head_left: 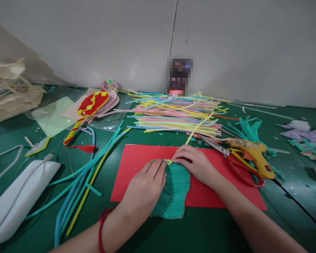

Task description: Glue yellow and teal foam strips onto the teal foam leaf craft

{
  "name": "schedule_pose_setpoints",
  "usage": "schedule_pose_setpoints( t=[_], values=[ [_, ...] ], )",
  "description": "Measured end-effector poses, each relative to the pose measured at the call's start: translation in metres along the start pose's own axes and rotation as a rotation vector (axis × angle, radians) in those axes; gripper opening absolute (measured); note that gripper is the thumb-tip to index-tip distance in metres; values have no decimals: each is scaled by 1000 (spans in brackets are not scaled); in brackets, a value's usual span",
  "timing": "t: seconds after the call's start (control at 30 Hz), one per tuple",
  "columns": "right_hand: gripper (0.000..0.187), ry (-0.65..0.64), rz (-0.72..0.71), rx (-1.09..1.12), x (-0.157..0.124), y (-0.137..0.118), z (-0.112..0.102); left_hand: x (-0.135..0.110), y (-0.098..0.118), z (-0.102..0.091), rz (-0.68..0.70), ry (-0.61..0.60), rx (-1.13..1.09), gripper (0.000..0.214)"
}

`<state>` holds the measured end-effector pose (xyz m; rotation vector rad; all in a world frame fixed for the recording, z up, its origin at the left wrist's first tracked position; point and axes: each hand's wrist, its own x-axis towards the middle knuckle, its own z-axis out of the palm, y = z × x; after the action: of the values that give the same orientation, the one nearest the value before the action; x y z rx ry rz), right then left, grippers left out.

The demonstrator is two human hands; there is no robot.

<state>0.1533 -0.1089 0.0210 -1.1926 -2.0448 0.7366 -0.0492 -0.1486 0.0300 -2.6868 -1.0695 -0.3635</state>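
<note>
The left hand [147, 181] lies over the upper left of a teal piece [176, 191], fingers together and fingertips at its top edge; the thumb is hidden, so whether it pinches or only presses, I cannot tell. The right hand [195, 163] grasps a yellow stem [197, 130] at that same edge. A short yellow bit shows between the two sets of fingertips, and the long end slants up behind the right hand. A red bracelet [102, 223] circles the left wrist.

The teal piece lies partly on a red sheet [131, 158], its lower end reaching past the near edge onto the green desk [213, 233]. Scissors [225, 151] with red handles rest over the sheet's right side, beside a yellow glue gun [264, 168].

Beyond the sheet is a pile of pastel stems [173, 116], with a pixelated object [179, 77] upright behind it. A teal tuft [249, 130] sits right of the pile, with purple scraps [304, 134] farther right. To the left are loose teal, blue and yellow stems, a white power strip [34, 182] and a red-and-yellow fan [93, 103] with a red tassel [85, 148].
</note>
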Motion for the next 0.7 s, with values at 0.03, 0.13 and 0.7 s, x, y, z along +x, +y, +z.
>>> schedule_pose_setpoints(
  t=[0.03,0.13,0.7],
  values=[
    [18,-4,5,-4,0,0,0,0,1,0,-16,-23,-11,30],
    [17,1,3,-8,-1,0,0,0,4,0,-61,-89,-21,32],
    [17,2,18,-21,-1,4,-1,4,11,1,-169,-104,-42,34]
  ],
)
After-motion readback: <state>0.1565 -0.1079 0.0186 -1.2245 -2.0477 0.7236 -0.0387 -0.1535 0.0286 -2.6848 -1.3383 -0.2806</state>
